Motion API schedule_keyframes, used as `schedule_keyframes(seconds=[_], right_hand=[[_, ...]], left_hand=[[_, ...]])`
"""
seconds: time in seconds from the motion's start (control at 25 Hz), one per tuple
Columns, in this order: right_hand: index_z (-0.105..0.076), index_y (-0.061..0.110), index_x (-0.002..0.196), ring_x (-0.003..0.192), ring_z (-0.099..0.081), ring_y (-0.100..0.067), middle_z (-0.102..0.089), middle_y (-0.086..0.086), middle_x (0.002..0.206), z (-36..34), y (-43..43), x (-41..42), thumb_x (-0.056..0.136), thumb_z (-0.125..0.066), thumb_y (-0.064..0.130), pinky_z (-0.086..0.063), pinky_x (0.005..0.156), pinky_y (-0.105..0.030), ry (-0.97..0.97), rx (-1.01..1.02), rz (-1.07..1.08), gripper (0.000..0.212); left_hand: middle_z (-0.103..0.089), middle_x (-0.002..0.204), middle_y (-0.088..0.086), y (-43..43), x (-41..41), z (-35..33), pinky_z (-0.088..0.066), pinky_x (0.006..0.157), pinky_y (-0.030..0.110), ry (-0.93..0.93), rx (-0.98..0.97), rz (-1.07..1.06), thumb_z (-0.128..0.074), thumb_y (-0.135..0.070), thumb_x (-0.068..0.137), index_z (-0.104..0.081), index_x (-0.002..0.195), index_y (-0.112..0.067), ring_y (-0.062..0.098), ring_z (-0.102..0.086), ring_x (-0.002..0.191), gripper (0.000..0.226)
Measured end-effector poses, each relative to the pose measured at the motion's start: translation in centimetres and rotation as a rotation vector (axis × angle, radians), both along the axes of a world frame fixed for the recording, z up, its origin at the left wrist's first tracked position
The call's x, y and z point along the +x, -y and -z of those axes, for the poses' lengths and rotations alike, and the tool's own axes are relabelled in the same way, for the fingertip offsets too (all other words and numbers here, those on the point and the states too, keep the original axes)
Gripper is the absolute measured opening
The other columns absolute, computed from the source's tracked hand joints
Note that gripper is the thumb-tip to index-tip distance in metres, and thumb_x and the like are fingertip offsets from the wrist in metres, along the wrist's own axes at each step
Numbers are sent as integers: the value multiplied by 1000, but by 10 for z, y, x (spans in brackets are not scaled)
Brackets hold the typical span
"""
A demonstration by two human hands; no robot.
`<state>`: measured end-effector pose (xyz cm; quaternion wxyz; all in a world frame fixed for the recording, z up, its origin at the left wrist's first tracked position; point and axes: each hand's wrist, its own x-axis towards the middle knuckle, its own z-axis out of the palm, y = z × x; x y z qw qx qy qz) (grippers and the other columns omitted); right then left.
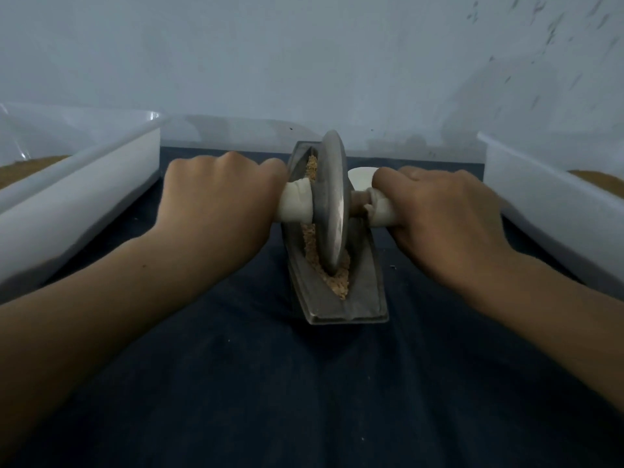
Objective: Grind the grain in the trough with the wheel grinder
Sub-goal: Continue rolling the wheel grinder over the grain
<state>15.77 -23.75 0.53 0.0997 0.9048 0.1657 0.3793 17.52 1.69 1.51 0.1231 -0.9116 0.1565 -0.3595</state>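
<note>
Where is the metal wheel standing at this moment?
In the head view the wheel stands upright in the trough at the centre, between the left hand and the right hand, which grip its white-wrapped handles.
</note>
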Motion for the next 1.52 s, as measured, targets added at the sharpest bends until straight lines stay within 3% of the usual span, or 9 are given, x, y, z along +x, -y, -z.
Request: schedule_keyframes(seconds=[0.24, 0.52, 0.68, 0.8, 0.92, 1.12, 1.24, 1.36, 1.52], right_hand=[[-55, 19, 115, 91, -62, -37, -66, -8, 105, -15, -26, 52, 99, -58, 26, -28, 65, -37, -157, 53, 179, 18], [-56, 18, 92, 62, -56, -33, -60, -1, 77, -6, 0, -12, 74, -70, 15, -22, 59, -32, 23, -18, -56, 24], [-58, 15, 103, 76, -60, -37, -64, -9, 89, -7, -20, 32, 85, -68, 14, -25, 61, -36, -53, 21, 126, 21], [-54, 16, 113, 92, -61, -35, -65, -9, 104, -15, -32, 60, 94, -59, 14, -27, 69, -36, -180, 82, 226, 20], [-54, 17, 110, 87, -61, -34, -65, -6, 99, -17, -23, 35, 92, -64, 18, -29, 66, -35, -173, 38, 166, 20], [-53, 22, 89, 61, -55, -30, -59, 2, 74, -5, -3, -9, 72, -75, 17, -24, 58, -32, -9, -9, -38, 29], [-56, 19, 98, 72, -60, -34, -65, -3, 85, -5, -16, 25, 86, -71, 20, -25, 59, -34, -30, 6, 106, 19], [-54, 18, 112, 89, -62, -35, -66, -7, 103, -16, -30, 58, 95, -61, 21, -28, 65, -36, -149, 61, 231, 19], [-54, 19, 108, 88, -62, -35, -66, -6, 100, -15, -23, 30, 93, -63, 20, -27, 65, -36, -179, 51, 139, 18]], left_hand=[[-61, 86, 9, 22, 38, -12, -35, 59, 35, -176, -98, -117, -58, -16, 90, -60, 99, -17, 35, -62, 78, 9], [-31, 48, 0, -10, -8, 0, -12, 51, 19, 62, -23, 100, -64, -12, 62, -31, 69, -17, 10, -3, 45, 34], [-41, 59, 3, 9, 30, 5, -24, 49, 28, -62, -53, -66, -64, -14, 77, -49, 77, -16, 23, -36, 45, 15], [-60, 88, 10, 22, 53, -11, -36, 59, 35, -206, -105, -118, -58, -19, 91, -62, 102, -18, 34, -62, 78, 12], [-53, 76, 5, 17, 34, -15, -34, 56, 33, -176, -57, -91, -61, -20, 87, -59, 95, -20, 29, -54, 65, 8], [-26, 49, -3, -9, -4, -2, -8, 50, 18, 12, 2, 39, -76, -18, 56, -39, 67, -21, 11, -1, 45, 38], [-32, 56, -1, 6, 20, -2, -21, 46, 25, -99, 4, -97, -69, -19, 74, -44, 72, -23, 18, -25, 42, 25], [-59, 86, 8, 23, 51, -15, -38, 59, 35, -220, -74, -133, -59, -19, 90, -63, 98, -20, 32, -61, 77, 9], [-48, 72, 2, 17, 28, -16, -35, 55, 34, -219, -24, -119, -60, -22, 88, -61, 93, -23, 25, -50, 62, 5]])
